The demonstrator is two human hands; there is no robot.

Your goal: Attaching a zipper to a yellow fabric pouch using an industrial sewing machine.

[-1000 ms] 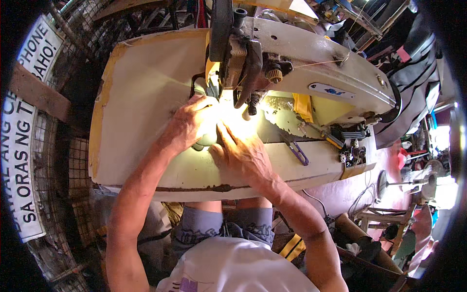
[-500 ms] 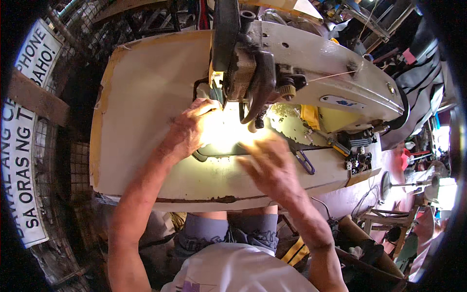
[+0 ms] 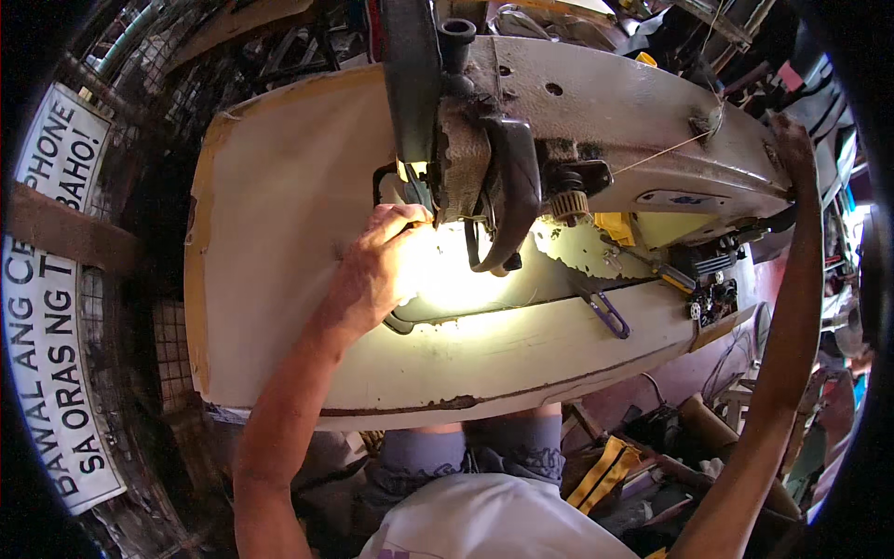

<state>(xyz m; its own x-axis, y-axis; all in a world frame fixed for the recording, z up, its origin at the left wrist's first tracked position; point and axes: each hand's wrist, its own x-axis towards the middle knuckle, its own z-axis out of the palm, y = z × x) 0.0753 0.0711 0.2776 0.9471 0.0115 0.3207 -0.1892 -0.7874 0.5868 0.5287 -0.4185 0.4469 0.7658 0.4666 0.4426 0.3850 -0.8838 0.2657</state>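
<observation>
The head view gives us one table (image 3: 270,233), one sewing machine (image 3: 633,121) on it, two hands, one dark-edged piece (image 3: 399,324), one screwdriver (image 3: 674,278) and one purple U-shaped tool (image 3: 617,317).

We see a pale tabletop, taped along its left side and chipped at the near edge; bright glare floods the area below the machine's head, where the dark-edged piece lies. At far left a wooden beam (image 3: 70,228) crosses white signage (image 3: 79,373); clutter crowds the right.

The left hand (image 3: 368,270) reaches forward over the piece, fingers curled and close together — glare hides the tips, so we cannot tell whether they grip it. The right arm stretches far out, its hand (image 3: 792,154) at the machine's right end — how far those fingers open, or what they hold, we cannot tell.
</observation>
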